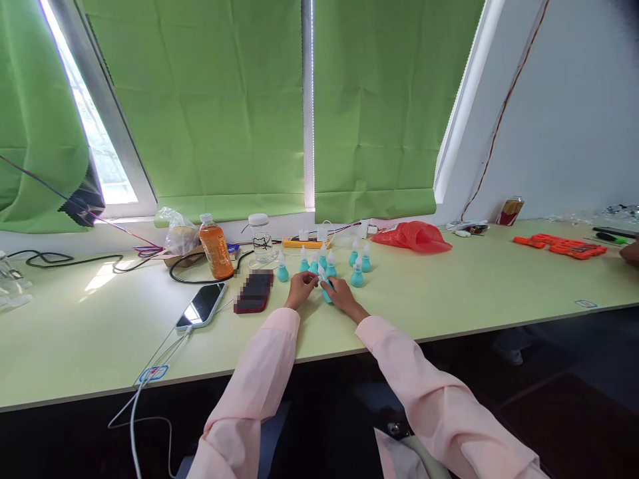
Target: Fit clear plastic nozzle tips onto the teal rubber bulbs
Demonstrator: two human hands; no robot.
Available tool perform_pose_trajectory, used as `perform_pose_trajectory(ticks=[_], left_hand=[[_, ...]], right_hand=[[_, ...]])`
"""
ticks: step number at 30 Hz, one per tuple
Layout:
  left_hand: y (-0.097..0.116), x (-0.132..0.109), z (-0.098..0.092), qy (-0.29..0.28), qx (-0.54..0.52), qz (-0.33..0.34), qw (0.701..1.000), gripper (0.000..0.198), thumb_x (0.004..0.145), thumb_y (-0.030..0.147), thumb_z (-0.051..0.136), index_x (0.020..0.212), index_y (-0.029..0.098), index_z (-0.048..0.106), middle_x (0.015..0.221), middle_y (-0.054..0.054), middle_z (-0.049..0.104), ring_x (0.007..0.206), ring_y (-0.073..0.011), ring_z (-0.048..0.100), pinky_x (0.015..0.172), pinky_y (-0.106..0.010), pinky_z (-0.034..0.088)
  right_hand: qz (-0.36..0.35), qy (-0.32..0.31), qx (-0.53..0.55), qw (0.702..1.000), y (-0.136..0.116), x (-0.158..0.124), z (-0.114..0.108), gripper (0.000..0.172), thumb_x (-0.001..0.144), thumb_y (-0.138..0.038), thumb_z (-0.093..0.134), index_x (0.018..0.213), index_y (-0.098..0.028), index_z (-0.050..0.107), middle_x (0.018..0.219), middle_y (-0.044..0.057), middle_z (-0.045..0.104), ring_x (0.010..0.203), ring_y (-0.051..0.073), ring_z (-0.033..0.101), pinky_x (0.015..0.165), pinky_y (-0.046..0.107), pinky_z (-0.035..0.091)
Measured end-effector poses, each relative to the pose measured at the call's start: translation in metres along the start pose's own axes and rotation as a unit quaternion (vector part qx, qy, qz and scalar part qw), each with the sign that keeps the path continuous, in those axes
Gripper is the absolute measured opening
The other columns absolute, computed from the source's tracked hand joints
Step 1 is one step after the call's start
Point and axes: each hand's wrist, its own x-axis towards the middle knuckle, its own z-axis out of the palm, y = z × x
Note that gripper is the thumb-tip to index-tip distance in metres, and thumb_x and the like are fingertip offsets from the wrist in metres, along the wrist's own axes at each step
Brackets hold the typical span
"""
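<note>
My right hand is closed around a turquoise squeeze bulb with a pale pointed nozzle, tilted to the upper left. Close beside that nozzle, the fingers of my left hand are pinched together; what lies between their tips is too small to make out. Several more bulbs of the same kind stand upright on the table just beyond my hands. One bulb is apart on the left, another on the right.
Left of my hands lie a dark red-edged phone and a phone on a cable. Behind them stand an orange drink bottle and a clear jar. A red plastic bag and orange parts lie right.
</note>
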Motion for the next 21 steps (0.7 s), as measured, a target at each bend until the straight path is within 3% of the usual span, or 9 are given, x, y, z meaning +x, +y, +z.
perform_pose_trajectory(ticks=[21], left_hand=[[-0.0033, 0.0009, 0.0033, 0.012, -0.002, 0.023, 1.0, 0.019, 0.081, 0.028, 0.046, 0.083, 0.01, 0.053, 0.071, 0.0, 0.055, 0.059, -0.0086, 0.053, 0.056, -0.025, 0.046]], right_hand=[[0.051, 0.003, -0.03, 0.998, -0.0039, -0.0018, -0.0016, 0.034, 0.079, -0.044, 0.034, 0.067, -0.018, 0.052, 0.061, 0.004, 0.053, 0.061, 0.017, 0.048, 0.052, 0.024, 0.024]])
